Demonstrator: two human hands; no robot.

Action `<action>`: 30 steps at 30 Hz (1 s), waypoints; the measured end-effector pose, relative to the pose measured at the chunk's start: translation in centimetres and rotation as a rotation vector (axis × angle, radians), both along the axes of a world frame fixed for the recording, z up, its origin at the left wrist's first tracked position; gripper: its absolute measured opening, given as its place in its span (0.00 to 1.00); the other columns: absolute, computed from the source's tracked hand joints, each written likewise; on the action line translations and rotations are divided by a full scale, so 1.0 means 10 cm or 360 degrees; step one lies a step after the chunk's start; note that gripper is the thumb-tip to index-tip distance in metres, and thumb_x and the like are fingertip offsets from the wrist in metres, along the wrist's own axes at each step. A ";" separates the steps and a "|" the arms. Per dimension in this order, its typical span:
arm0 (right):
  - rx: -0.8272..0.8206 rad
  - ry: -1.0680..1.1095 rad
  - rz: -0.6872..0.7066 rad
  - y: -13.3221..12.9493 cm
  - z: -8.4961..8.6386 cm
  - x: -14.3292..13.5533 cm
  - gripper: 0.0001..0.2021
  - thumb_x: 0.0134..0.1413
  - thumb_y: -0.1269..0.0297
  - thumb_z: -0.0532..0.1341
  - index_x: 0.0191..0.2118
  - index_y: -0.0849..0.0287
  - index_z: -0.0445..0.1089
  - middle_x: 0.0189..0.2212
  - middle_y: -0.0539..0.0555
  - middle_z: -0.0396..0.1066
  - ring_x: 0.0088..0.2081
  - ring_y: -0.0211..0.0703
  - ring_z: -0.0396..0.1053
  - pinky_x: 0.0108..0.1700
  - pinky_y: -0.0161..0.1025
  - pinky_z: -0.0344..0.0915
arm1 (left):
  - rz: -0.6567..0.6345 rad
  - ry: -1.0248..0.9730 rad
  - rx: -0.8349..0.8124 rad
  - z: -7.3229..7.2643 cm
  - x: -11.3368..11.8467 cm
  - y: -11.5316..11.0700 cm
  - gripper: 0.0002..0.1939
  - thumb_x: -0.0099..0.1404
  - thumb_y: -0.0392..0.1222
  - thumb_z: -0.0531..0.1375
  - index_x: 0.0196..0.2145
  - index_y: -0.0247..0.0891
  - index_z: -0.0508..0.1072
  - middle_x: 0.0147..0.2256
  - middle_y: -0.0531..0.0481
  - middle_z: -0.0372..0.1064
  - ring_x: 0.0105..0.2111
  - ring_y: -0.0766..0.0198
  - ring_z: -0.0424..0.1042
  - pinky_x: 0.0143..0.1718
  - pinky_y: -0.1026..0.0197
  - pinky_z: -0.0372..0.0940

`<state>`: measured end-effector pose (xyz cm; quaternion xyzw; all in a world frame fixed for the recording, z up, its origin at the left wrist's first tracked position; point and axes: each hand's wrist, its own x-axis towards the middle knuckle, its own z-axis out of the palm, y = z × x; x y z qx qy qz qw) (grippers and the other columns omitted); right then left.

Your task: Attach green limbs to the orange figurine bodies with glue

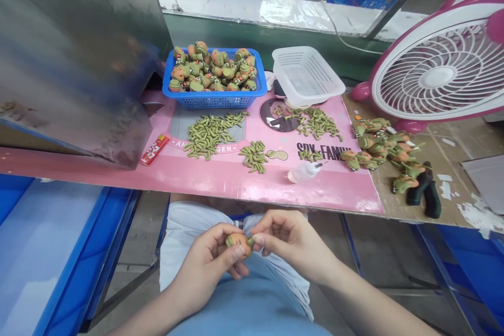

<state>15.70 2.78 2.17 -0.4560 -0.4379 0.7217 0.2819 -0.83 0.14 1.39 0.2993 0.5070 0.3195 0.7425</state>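
Above my lap, my left hand [214,260] is closed around a small orange-and-green toy figure [238,243]. With thumb and forefinger, my right hand [289,239] pinches a small green piece [251,241] against the figure's right end; whether the piece is fixed there I cannot tell. On the pink mat [275,189] ahead of my hands lie loose green pieces, in a large pile [208,136], a smaller pile [254,156] and another pile [319,125] to the right. A clear bottle with a needle tip [303,172] lies near the mat's front edge.
Similar figures fill a blue basket [214,100] at the back. A white basket [309,76] stands right of it. More figures [378,144], black-handled pliers [425,191] and a pink-and-white fan [437,76] are at the right. A red box [154,150] lies beside a metal cabinet [79,52].
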 end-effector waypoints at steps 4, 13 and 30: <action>0.0542 -0.0117 0.0032 0.04 0.00 0.09 0.13 0.46 0.60 0.63 0.38 0.61 0.69 0.20 0.47 0.64 0.22 0.33 0.61 0.26 0.32 0.61 | 0.0038 -0.0176 0.0049 -0.01 0.00 0.02 0.17 0.49 0.50 0.65 0.31 0.36 0.71 0.22 0.54 0.70 0.20 0.66 0.71 0.21 0.66 0.66; 0.1020 -0.0233 0.0018 0.03 -0.06 0.17 0.11 0.55 0.61 0.56 0.44 0.56 0.65 0.26 0.48 0.60 0.26 0.34 0.59 0.29 0.33 0.61 | 0.0021 -0.0057 0.0872 -0.03 -0.07 0.01 0.11 0.59 0.37 0.59 0.40 0.49 0.73 0.39 0.52 0.70 0.39 0.64 0.70 0.38 0.65 0.67; 0.0665 -0.0038 0.0004 -0.04 -0.08 0.07 0.15 0.49 0.62 0.62 0.44 0.57 0.63 0.25 0.48 0.63 0.25 0.34 0.61 0.29 0.32 0.63 | -0.0226 0.0427 0.1134 -0.05 -0.07 0.00 0.18 0.60 0.32 0.57 0.45 0.53 0.68 0.40 0.55 0.71 0.39 0.65 0.71 0.39 0.68 0.66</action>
